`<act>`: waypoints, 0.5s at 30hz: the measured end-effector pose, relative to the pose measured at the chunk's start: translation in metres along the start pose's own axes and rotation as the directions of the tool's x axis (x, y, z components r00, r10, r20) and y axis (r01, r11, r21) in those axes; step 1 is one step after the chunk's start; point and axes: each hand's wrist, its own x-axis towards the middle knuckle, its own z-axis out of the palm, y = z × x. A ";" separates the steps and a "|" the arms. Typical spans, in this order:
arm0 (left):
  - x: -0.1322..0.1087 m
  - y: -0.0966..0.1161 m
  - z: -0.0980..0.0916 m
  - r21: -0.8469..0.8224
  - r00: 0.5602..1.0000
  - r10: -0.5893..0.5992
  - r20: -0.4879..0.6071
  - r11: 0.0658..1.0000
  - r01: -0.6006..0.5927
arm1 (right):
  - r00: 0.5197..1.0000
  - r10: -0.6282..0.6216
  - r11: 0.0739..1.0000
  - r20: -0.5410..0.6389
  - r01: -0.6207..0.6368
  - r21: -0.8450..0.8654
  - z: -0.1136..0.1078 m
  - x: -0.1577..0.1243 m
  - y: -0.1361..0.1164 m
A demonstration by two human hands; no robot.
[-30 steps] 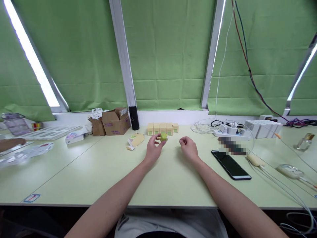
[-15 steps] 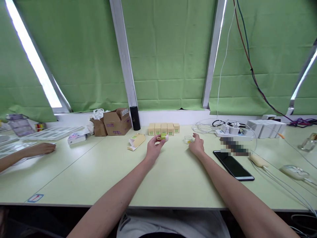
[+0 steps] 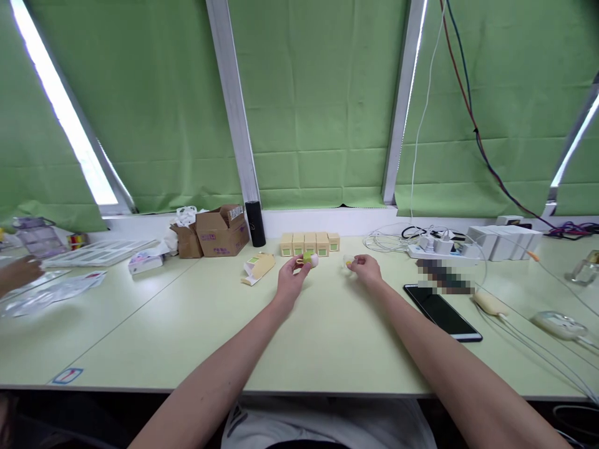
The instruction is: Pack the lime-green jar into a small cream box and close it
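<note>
My left hand (image 3: 290,280) is closed on a small green and white object (image 3: 307,259), held just above the pale green table (image 3: 299,349). My right hand (image 3: 365,270) pinches a small clear piece with a yellow spot (image 3: 349,262), a short way to the right of the left hand. Behind both hands stands a row of several small cream boxes with green labels (image 3: 309,243). An opened cream box (image 3: 256,267) lies on its side to the left of my left hand.
A black phone (image 3: 442,304) lies right of my right hand, with a power strip (image 3: 442,251), white boxes and cables beyond. Cardboard boxes (image 3: 215,231) and a black cylinder (image 3: 255,222) stand at the back left. Another person's hand (image 3: 19,273) is at the far left.
My right hand reached out to the right, took up the small clear piece from the table and drew it back toward the left hand. The other person's hand pulled back to the left.
</note>
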 end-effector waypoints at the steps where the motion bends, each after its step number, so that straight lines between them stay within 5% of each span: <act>1: 0.000 0.001 0.000 -0.001 1.000 -0.003 0.004 1.000 0.003 | 0.999 0.020 0.995 0.047 -0.025 0.099 0.000 -0.003 -0.005; 7: -0.001 0.004 0.002 -0.012 1.000 -0.020 0.006 1.000 0.020 | 0.964 0.019 0.848 0.263 -0.155 0.507 -0.005 -0.027 -0.036; 8: -0.001 0.005 0.002 -0.019 1.000 -0.016 0.005 1.000 0.017 | 0.951 0.012 0.796 0.309 -0.196 0.573 -0.006 -0.031 -0.040; 11: -0.002 0.006 0.003 -0.035 1.000 -0.010 0.001 0.999 0.010 | 0.853 -0.061 0.438 0.518 -0.443 0.782 -0.010 -0.043 -0.050; 15: -0.002 0.008 0.003 -0.038 1.000 -0.005 -0.004 0.999 0.005 | 0.819 -0.142 0.275 0.556 -0.507 0.817 -0.011 -0.058 -0.055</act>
